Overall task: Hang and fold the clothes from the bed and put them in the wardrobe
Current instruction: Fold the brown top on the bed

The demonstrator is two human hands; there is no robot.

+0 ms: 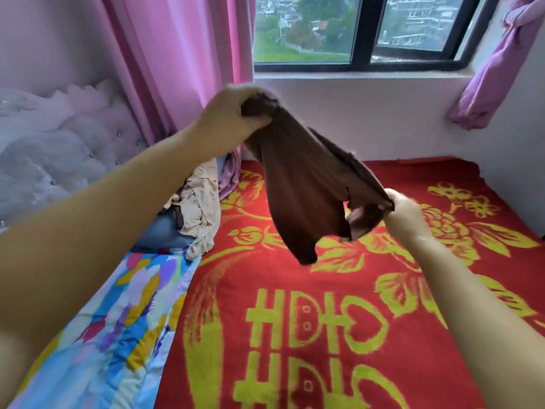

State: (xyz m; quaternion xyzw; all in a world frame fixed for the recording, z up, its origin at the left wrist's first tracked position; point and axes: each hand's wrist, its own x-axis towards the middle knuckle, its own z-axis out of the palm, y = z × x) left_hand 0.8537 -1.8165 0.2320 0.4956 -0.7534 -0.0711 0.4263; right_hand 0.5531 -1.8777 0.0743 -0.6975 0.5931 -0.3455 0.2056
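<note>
A brown garment (300, 196) hangs in the air above the bed, stretched between both hands. My left hand (230, 116) grips one bunched end high up, near the pink curtain. My right hand (404, 211) pinches the other end lower, to the right. The cloth's loose middle droops toward the red blanket (339, 290) with yellow flowers and characters. A heap of other clothes (194, 214), beige and blue, lies on the bed at the left.
A multicoloured quilt (118, 320) covers the bed's left side. A padded headboard (59, 143) stands at far left. Pink curtains (177, 69) and a window (362, 31) are behind the bed, with a wall at right.
</note>
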